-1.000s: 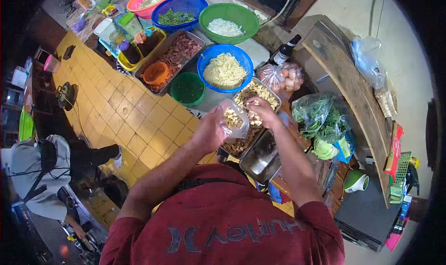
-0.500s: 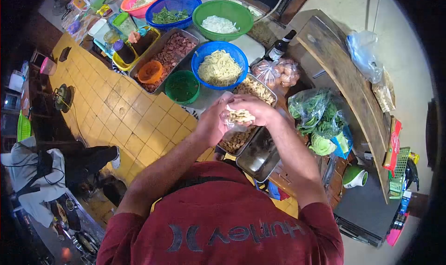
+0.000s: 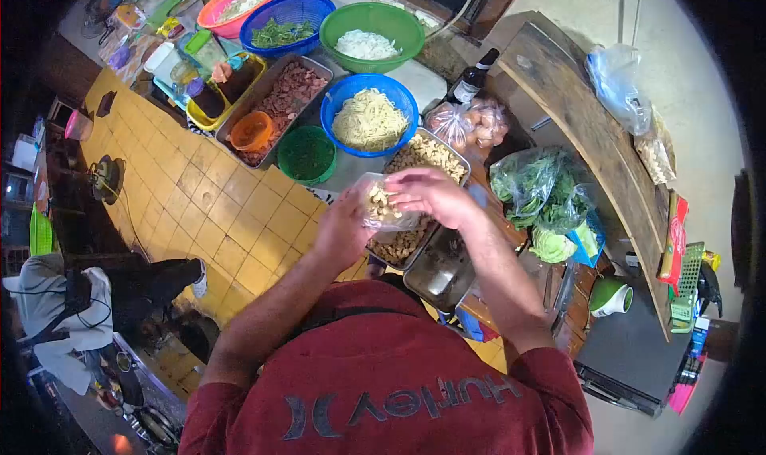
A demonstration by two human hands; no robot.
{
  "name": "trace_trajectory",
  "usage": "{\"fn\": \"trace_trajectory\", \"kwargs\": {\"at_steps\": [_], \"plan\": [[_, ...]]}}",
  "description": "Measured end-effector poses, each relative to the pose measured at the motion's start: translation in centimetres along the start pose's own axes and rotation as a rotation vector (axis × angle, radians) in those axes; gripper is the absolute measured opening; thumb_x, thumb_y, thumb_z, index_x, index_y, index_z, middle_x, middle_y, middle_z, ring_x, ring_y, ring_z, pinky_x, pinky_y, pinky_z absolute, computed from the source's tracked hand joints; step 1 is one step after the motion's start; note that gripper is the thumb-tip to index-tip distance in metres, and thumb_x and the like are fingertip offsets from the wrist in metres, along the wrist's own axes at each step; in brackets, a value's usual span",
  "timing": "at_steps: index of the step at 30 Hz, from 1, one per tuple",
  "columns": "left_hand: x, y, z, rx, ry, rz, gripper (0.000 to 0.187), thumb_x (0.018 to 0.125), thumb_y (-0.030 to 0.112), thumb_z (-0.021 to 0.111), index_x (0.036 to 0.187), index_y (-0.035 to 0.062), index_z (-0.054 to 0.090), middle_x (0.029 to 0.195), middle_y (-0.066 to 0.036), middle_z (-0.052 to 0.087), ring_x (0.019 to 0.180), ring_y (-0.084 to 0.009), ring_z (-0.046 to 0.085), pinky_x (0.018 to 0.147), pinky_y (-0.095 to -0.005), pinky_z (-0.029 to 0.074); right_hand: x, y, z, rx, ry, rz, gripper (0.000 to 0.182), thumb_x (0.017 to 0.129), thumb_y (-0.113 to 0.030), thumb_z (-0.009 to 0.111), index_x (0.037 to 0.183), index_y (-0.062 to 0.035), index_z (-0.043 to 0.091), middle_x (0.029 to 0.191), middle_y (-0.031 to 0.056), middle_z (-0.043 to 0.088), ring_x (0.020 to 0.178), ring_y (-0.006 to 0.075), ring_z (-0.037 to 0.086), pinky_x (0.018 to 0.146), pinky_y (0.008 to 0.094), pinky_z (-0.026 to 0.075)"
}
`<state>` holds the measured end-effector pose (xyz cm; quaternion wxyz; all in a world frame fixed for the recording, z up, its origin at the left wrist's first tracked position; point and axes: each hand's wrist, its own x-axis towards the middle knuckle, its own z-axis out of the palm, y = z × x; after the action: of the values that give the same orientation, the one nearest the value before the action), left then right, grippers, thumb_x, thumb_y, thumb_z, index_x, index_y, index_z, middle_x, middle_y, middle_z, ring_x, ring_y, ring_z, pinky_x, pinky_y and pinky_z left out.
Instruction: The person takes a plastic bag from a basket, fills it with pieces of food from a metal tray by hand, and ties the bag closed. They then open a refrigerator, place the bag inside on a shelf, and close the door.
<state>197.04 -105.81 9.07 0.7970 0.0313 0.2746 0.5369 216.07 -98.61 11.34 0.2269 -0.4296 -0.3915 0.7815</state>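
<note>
The left hand's fingers grasp a clear bag of pale chunks, likely to steady it; the right hand's stretch across it, their hold hidden. Beneath, a metal tray of similar chunks would probably catch strays. From the bag, a green bowl sits at ten o'clock, a blue basket of noodles at twelve, a meat tray toward eleven.

Maroon short-sleeved shirt, dark "Hurley" lettering plus crescent-shaped logo; dark strip near neckline. Left hand, right hand both bare.
</note>
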Motion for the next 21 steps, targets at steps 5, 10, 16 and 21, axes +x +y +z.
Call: {"fn": "trace_trajectory", "kwargs": {"at_steps": [5, 10, 16, 21], "plan": [[0.0, 0.2, -0.6, 0.023, 0.047, -0.019, 0.036, 0.099, 0.022, 0.040, 0.130, 0.0032, 0.043, 0.124, -0.012, 0.053, 0.111, -0.0240, 0.055, 0.094, -0.0410, 0.046, 4.8, 5.0, -12.0, -0.643, 0.417, -0.066, 0.035, 0.080, -0.011, 0.063, 0.115, -0.0041, 0.059, 0.102, 0.0164, 0.064, 0.093, 0.0252, 0.064, 0.081, 0.0351, 0.052], [-1.6, 0.7, -1.0, 0.162, 0.116, -0.075, 0.040, 0.099, 0.019, 0.039, 0.134, 0.0015, 0.039, 0.128, -0.014, 0.052, 0.112, -0.0233, 0.055, 0.092, -0.0404, 0.047, 7.8, 7.6, -11.3, -1.488, 0.578, 0.020, 0.074, 0.074, -0.038, 0.067, 0.139, -0.0138, 0.040, 0.136, 0.0263, 0.042, 0.129, 0.0415, 0.038, 0.105, 0.0488, 0.033], [-2.4, 0.5, -1.0, 0.167, 0.194, -0.042, 0.041, 0.097, 0.017, 0.041, 0.136, 0.0030, 0.040, 0.128, -0.010, 0.053, 0.110, -0.0217, 0.056, 0.082, -0.0363, 0.051, 7.2, 8.0, -8.1, -1.509, 0.581, 0.097, 0.094, 0.075, -0.066, 0.059, 0.146, -0.0157, 0.024, 0.142, 0.0302, 0.025, 0.127, 0.0497, 0.033, 0.104, 0.0618, 0.024], [-2.0, 0.2, -1.4, 0.191, 0.187, -0.014, 0.041, 0.094, 0.009, 0.048, 0.134, 0.0023, 0.041, 0.126, -0.009, 0.054, 0.106, -0.0197, 0.058, 0.082, -0.0358, 0.053, 6.6, 12.0, -9.3, -1.486, 0.459, -0.251, 0.096, 0.071, -0.064, 0.066, 0.144, -0.0147, 0.029, 0.125, 0.0315, 0.039, 0.107, 0.0493, 0.049, 0.090, 0.0613, 0.039]]}}
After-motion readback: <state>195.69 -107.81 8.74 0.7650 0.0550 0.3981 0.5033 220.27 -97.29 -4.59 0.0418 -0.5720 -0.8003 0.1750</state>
